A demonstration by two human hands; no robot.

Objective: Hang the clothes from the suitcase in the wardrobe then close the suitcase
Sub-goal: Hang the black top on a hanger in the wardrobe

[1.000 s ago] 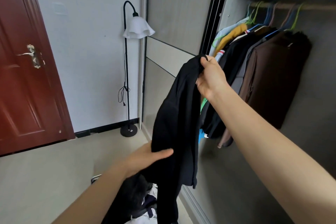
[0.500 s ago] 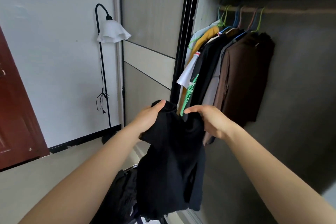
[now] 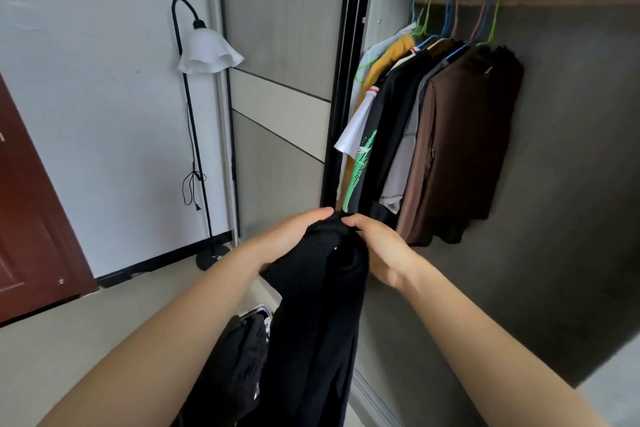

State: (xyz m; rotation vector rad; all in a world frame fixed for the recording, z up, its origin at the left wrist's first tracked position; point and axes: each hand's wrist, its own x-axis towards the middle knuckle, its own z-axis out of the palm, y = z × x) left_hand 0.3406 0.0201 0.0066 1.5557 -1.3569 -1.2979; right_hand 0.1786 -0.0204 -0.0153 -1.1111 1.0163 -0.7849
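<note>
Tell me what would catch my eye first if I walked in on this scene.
First, the black garment in the middle, gripped at its top by the left hand and the right hand, hanging down between the arms. Behind it on the right, a row of clothes hangs from the rail of the open wardrobe. On the left, a floor lamp with a white shade stands by the wall.

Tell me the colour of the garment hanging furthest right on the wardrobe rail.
Dark brown; the brown garment shows best in the head view.
</note>
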